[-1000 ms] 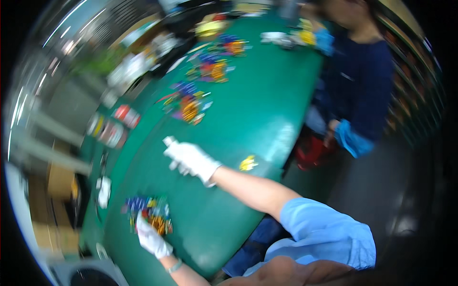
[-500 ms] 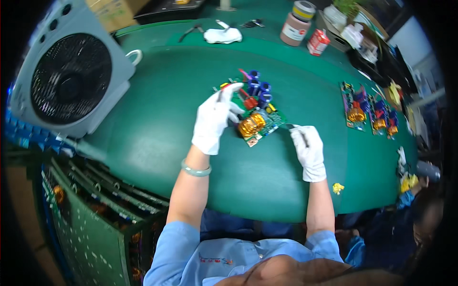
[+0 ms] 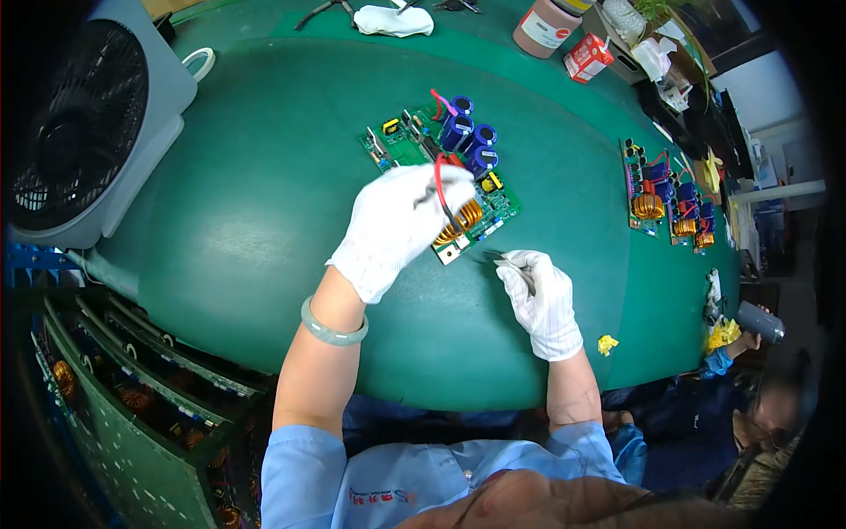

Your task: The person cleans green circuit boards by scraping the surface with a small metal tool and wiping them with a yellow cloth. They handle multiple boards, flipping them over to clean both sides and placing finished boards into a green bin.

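On the table lies a green circuit board (image 3: pixel 500 208) with blue capacitors (image 3: pixel 457 132), a copper-wound coil (image 3: pixel 471 214) and small yellow-black transformers. My left hand (image 3: pixel 397 216), in a white glove, reaches over the board's near left part and hides some of it. Its fingers are closed around a red wire (image 3: pixel 440 176) with a black end, which runs down in front of the coil. Close to the board's near right corner, my gloved right hand (image 3: pixel 543 295) grips a pair of thin metal tweezers (image 3: pixel 515 269). Their tips point toward the board without touching it.
Several similar boards (image 3: pixel 649 204) stand in a row at the right. A grey fan (image 3: pixel 145 97) is on the left, above a rack of boards (image 3: pixel 132 423). Pliers, a white cloth (image 3: pixel 394 21), a jar (image 3: pixel 544 31) and a red carton (image 3: pixel 588 58) sit at the back. A person's hand holds a grey bottle (image 3: pixel 760 323).
My left hand has moved from the board's upper left down over the coil, with the red wire now in its fingers. My right hand has come nearer the board's near corner. The whole view has shifted.
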The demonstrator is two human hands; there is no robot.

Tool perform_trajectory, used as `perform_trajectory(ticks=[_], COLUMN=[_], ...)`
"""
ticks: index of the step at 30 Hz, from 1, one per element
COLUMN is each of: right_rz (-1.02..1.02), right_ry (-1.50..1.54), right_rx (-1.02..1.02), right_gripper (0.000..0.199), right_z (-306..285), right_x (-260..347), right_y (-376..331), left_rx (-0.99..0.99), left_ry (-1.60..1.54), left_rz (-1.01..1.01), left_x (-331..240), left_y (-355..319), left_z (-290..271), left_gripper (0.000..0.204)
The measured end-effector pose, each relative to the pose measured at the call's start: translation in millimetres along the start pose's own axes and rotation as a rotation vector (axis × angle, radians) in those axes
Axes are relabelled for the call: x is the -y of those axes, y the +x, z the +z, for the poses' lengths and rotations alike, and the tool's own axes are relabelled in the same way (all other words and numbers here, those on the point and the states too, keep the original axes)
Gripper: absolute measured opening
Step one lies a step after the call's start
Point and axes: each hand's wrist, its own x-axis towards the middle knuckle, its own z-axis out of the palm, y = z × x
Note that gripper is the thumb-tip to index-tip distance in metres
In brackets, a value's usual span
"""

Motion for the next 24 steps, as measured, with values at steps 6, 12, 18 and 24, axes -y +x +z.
perform_trajectory(ticks=[6, 12, 18, 24], right_rz=[-0.071, -0.147, -0.157, -0.136], right_ry=[-0.118, -0.152, -0.131, -0.115], right_rx=[0.110, 0.128, 0.098, 0.113], right_gripper=[0.022, 0.024, 0.029, 0.032], right_z=[-12.1, -1.9, 9.4, 8.6], right_x=[6.0, 8.3, 14.6, 19.4], right_y=[3.4, 5.6, 6.6, 6.2], left_rx=[0.026, -0.038, -0.036, 0.021], left_ry=[0.018, -0.013, 0.041, 0.005], left_rz=[0.199, 0.246, 0.239, 0.169], left_x=[10.4, 20.3, 20.7, 19.0], left_y=[-3.1, -1.7, -3.7, -2.7], left_z=[-0.8, 6.3, 5.0, 3.3], left_gripper=[0.023, 0.023, 0.024, 0.024])
